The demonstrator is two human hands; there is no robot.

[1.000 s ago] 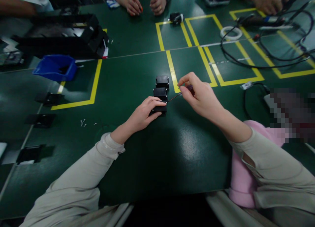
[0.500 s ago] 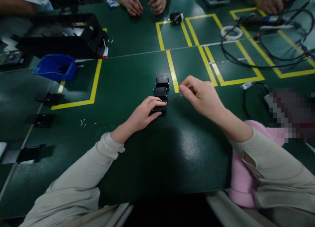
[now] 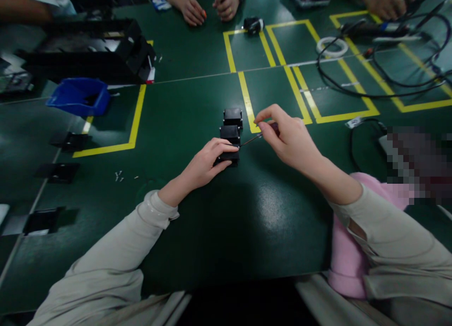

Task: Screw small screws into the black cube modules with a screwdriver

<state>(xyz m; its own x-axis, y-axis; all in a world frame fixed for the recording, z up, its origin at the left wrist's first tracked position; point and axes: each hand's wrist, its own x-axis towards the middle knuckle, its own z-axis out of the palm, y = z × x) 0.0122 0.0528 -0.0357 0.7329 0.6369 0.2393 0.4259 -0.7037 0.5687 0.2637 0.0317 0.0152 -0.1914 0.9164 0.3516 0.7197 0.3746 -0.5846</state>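
Your left hand (image 3: pixel 201 166) has its fingers clamped on the nearest small, black, rectangular box (image 3: pixel 231 155); your right hand (image 3: pixel 291 140) curls round a thin, metal-shafted screwdriver (image 3: pixel 250 140), tip at that box's right end. Two similar black boxes (image 3: pixel 233 115) stand beyond, on the green tabletop (image 3: pixel 219 222).

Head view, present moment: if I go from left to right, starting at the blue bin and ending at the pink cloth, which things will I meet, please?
Blue bin → small loose screws → left hand → thin tool shaft → right hand → pink cloth.
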